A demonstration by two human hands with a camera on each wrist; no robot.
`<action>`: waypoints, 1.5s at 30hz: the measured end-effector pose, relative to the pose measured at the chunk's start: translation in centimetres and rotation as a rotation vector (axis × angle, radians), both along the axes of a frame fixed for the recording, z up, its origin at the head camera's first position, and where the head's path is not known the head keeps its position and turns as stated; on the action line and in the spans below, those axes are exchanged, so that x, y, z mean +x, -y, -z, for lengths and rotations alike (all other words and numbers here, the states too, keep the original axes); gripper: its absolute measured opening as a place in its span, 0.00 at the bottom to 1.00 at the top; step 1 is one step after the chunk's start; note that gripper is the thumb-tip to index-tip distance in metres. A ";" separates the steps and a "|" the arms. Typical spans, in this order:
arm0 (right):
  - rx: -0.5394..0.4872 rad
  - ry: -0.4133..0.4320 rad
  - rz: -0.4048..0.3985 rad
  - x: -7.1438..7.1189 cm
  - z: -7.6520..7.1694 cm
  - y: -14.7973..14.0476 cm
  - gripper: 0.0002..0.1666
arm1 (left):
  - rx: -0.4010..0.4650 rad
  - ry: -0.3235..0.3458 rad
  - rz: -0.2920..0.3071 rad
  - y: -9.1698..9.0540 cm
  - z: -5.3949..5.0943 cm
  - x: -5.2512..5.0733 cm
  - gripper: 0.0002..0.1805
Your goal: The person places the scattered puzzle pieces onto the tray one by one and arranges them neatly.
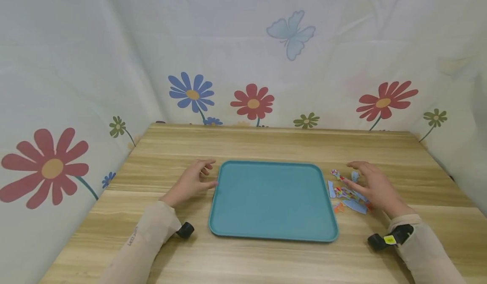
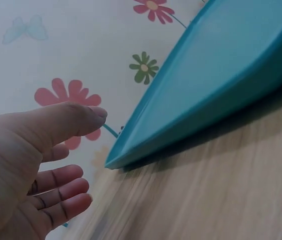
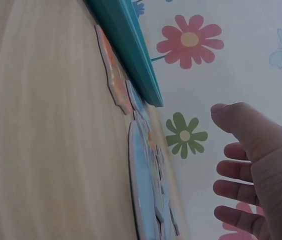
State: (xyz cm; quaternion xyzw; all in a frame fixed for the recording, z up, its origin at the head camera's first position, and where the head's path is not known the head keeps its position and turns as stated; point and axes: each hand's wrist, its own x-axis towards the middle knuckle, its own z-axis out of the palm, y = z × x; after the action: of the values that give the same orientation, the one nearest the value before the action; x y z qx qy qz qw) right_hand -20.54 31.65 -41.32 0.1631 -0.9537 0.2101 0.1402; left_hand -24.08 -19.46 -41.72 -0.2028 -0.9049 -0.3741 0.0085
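L grip (image 1: 192,183) released, just L of tray (image 1: 272,201); R grip (image 1: 376,189) also released, R of tray, by flat multicol. pcs (image 1: 354,206) lying on surface (image 1: 243,260) near tray's R edge.

Soft, even light in here leaves a pale sheen on the light-brown wood-grain worktop (image 1: 258,260) and a dark shadow under the rectangular teal tray (image 2: 216,70); both wrist views look dimmer, greyer.
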 end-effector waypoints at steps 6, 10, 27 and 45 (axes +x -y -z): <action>0.033 -0.029 -0.031 -0.1 -0.3 0.5 0.27 | 0.086 0.067 0.041 -0.5 0.2 0.2 0.36; 0.040 -0.020 -0.043 0.0 -0.3 0.8 0.26 | 0.140 0.129 0.049 -0.6 0.4 0.3 0.35; 0.091 0.003 -0.137 0.3 0.3 1.8 0.22 | 0.197 0.190 0.019 -0.8 1.1 0.1 0.33; 0.183 0.097 -0.152 -0.3 0.5 2.6 0.31 | 0.226 0.217 -0.018 -1.0 2.0 0.3 0.31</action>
State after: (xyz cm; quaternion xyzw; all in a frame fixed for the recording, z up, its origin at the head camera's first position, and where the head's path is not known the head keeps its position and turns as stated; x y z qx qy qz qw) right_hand -20.89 29.06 -41.78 0.2366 -0.9595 0.1400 0.0622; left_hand -23.80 -18.48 -43.72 -0.1511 -0.8544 -0.4931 -0.0632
